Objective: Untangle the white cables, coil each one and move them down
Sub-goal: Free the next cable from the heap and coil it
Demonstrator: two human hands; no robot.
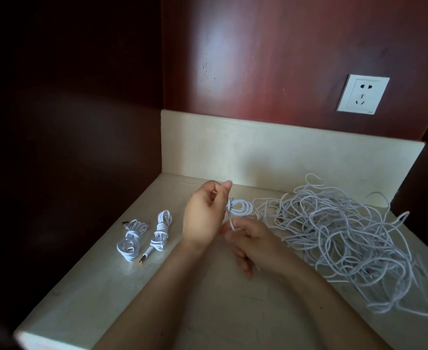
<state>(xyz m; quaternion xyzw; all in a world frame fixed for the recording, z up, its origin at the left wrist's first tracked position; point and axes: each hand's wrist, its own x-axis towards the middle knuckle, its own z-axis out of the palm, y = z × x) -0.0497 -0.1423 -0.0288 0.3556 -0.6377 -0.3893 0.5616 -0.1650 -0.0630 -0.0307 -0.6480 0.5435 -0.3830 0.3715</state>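
L hand [205, 213] grips coil [242, 208]; R hand [254, 245] pinches its tail [231, 222] just below; tangle [339, 236] lies rightward, nearer R.

White wall socket [363, 94] on red-brown panel [258, 59], upper rt; cream counter [94, 286] w/ low backsplash [258, 152]

Everything in view is bare — left hand [204, 215], right hand [253, 245] — and both forearms [157, 286].

Cable pile [346, 238] runs off the right edge; left hand [204, 213] covers part of coil [242, 207]
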